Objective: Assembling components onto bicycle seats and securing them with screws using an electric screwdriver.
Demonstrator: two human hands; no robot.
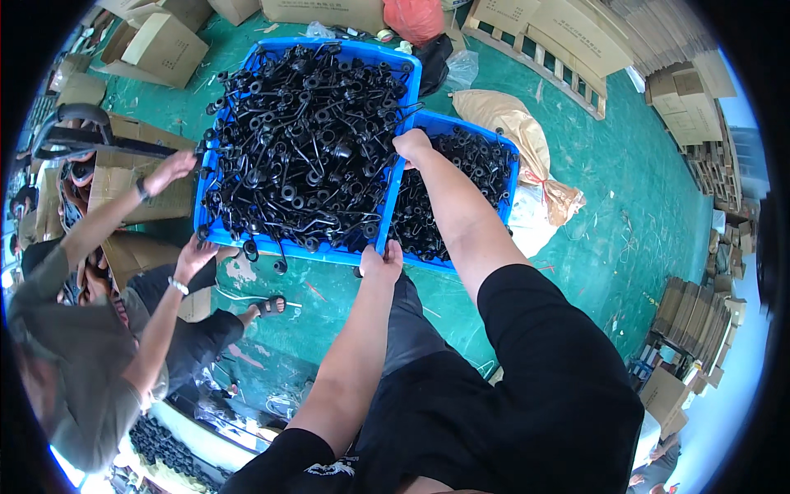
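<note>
Blue crate of black metal parts, held at its edge by two people

Blue crate (pixel 218 235), full of parts, is gripped on its right rim by both of the person's hands. The left hand (pixel 381 262) closes on the near right corner, at about 6 o'clock of the crate, fingers curled over the plastic edge. The right hand (pixel 411 146) closes on the same rim further up, at about 3 o'clock. On the opposite side, at 9 o'clock, a co-worker's upper hand (pixel 169 171) is near the left rim, and the co-worker's lower hand (pixel 194 255) touches the near left corner; whether they grip I cannot tell.

As I judge it, the crate is being handled by two people together and is not yet placed; it sits partly over a second blue crate (pixel 502 148) at 3 o'clock, which holds the same parts.

The black metal parts (pixel 300 140) are bent wire rods with coiled rings, shiny and tangled, heaped above the rim. The crates are smooth hard plastic. Below is a green floor (pixel 625 173), scuffed, with a tan sack (pixel 510 123) and cardboard boxes (pixel 164 45) around.
</note>
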